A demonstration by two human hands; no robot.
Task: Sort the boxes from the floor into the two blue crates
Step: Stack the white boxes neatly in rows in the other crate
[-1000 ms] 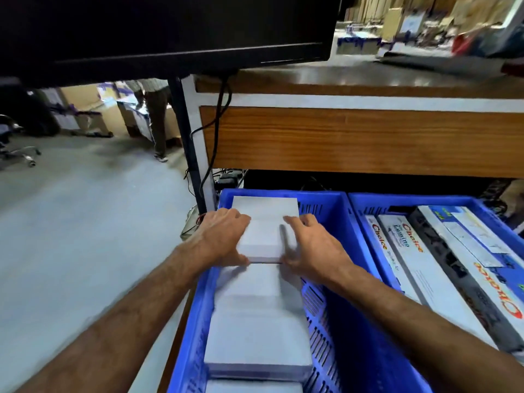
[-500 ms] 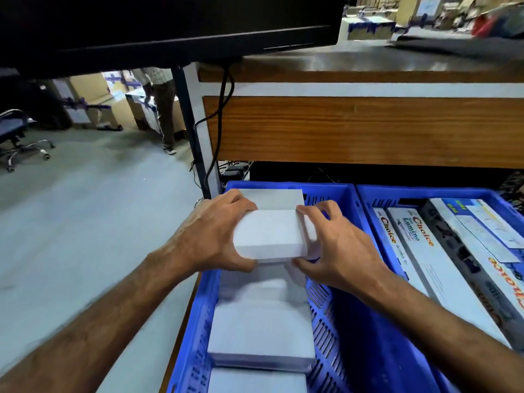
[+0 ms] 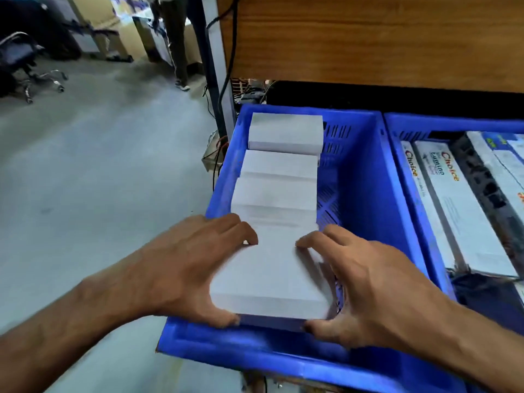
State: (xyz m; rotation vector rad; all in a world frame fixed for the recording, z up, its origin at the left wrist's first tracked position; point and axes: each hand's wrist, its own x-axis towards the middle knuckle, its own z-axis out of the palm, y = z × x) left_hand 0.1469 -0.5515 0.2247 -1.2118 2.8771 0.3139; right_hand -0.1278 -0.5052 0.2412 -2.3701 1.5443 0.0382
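A plain white box [image 3: 270, 276] sits at the near end of the left blue crate [image 3: 354, 199]. My left hand [image 3: 184, 268] grips its left side, thumb under the near corner. My right hand [image 3: 365, 282] grips its right side the same way. Behind it, several more white boxes [image 3: 279, 165] lie in a row along the crate's left wall, up to the far end. The right blue crate [image 3: 408, 194] holds long printed boxes [image 3: 453, 199] marked "Choice".
A wooden desk panel [image 3: 368, 38] rises behind the crates, with a black leg and hanging cables [image 3: 226, 66] at its left corner. Grey floor [image 3: 85, 180] spreads to the left. An office chair [image 3: 25, 61] and a standing person's legs [image 3: 175, 43] are far back.
Both hands carried the white box from the far end of the left crate back to its near end. The view tilted downward.
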